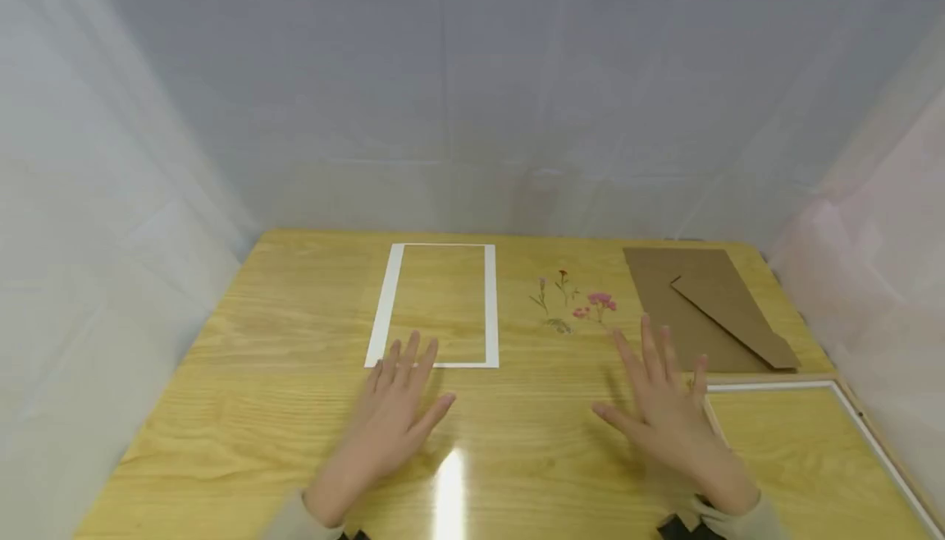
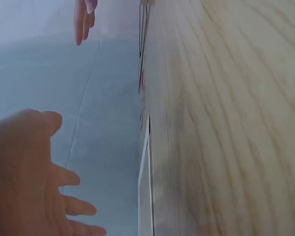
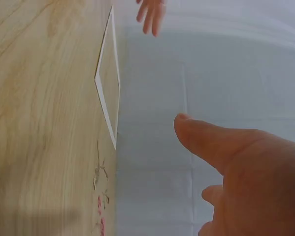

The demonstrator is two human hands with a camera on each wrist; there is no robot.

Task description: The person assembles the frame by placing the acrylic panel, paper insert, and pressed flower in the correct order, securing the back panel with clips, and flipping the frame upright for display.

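My left hand (image 1: 391, 417) hovers above the table with its fingers spread, holding nothing. Its fingertips overlap the near edge of a flat white-bordered rectangle (image 1: 490, 310) in the head view. Wood grain shows through its middle; whether a clear pane fills it I cannot tell. Fingers apart, my right hand (image 1: 668, 413) is also raised over the wood and holds nothing. Just beyond it lie several small dried flowers, among them a pink bloom (image 1: 601, 300) and a red one (image 1: 563, 273). The right wrist view shows my right hand (image 3: 250, 172) raised off the tabletop.
At the right lies a brown backing board (image 1: 672, 265) with a fold-out stand (image 1: 731, 327). Nearer to me is a wooden frame (image 1: 860, 417) with a white inner edge, partly cut off by the view. Pale sheeting (image 1: 472, 97) hangs around the wooden table (image 1: 266, 318).
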